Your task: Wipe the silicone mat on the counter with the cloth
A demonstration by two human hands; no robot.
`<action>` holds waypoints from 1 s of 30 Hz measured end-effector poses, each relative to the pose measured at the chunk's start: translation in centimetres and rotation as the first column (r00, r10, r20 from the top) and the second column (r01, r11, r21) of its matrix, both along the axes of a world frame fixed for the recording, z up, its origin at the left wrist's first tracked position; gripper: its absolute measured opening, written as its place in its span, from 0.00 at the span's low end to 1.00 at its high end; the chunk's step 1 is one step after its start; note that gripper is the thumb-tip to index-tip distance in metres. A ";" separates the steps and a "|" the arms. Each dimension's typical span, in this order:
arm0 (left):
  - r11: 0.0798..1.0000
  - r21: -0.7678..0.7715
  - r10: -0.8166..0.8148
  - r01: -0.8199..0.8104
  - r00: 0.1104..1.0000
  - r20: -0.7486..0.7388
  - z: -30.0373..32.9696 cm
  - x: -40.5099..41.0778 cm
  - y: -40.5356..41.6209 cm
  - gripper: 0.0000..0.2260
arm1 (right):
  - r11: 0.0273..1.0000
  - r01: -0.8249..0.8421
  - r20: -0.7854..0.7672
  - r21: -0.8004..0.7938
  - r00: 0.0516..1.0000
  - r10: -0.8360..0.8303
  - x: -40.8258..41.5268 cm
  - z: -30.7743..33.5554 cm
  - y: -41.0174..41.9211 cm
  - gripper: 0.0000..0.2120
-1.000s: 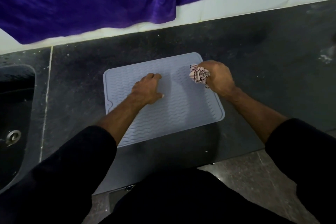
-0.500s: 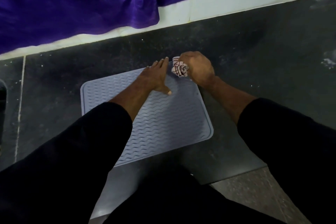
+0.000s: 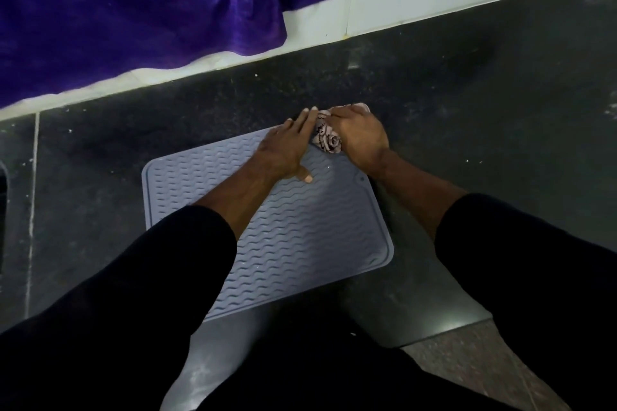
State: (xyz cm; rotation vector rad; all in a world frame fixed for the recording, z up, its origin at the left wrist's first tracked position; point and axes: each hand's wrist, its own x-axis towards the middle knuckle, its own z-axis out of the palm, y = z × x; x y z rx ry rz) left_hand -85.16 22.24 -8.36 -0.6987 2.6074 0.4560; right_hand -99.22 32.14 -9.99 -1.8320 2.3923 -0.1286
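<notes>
Right hand grips cloth on mat; left hand flat, open.

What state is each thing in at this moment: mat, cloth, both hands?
silicone mat: lying flat on the dark counter.
cloth: bunched, at the mat's far right corner.
right hand: closed on the cloth.
left hand: open, palm down on the mat.

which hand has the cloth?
The right hand, fist closed around the bunched patterned cloth at the mat's far corner. The left hand lies flat, empty.
</notes>
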 end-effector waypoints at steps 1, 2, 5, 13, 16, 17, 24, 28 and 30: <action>1.000 0.000 -0.001 0.001 1.000 -0.008 0.0 0.0 0.1 0.61 | 1.000 -0.002 -0.002 0.005 1.000 0.002 0.1 0.0 0.2 0.19; 1.000 0.000 0.004 -0.004 1.000 -0.010 0.0 0.1 0.3 0.60 | 1.000 0.001 0.000 0.005 1.000 -0.001 0.3 0.1 0.4 0.19; 1.000 -0.012 0.007 -0.007 1.000 0.015 -0.2 -0.1 0.3 0.58 | 1.000 0.014 -0.010 0.021 1.000 -0.014 0.8 0.2 1.7 0.18; 0.994 -0.094 -0.051 0.060 0.993 0.103 -0.5 -0.6 0.0 0.55 | 0.999 0.034 0.061 0.024 0.997 -0.036 1.7 0.8 3.2 0.23; 0.994 -0.100 -0.041 0.054 0.991 0.127 -0.5 -0.8 0.2 0.55 | 0.997 0.053 0.036 0.049 0.998 -0.055 2.0 0.8 2.5 0.21; 0.993 -0.104 -0.045 0.060 0.990 0.136 -0.4 -0.9 0.2 0.54 | 0.997 0.056 0.026 0.058 0.998 -0.057 2.1 0.7 2.5 0.21; 0.996 -0.072 -0.046 0.058 0.986 0.162 -0.4 -0.7 0.0 0.54 | 0.995 0.026 0.019 0.099 0.999 -0.028 3.9 0.9 8.5 0.22; 0.996 -0.067 -0.042 0.054 0.985 0.168 -0.4 -0.7 0.0 0.53 | 0.997 0.000 0.049 0.078 0.999 -0.004 4.5 1.6 10.9 0.22; 0.996 -0.071 -0.040 0.054 0.982 0.183 -0.5 -1.0 0.2 0.54 | 0.999 0.012 0.043 0.051 0.999 -0.014 4.2 2.3 9.5 0.21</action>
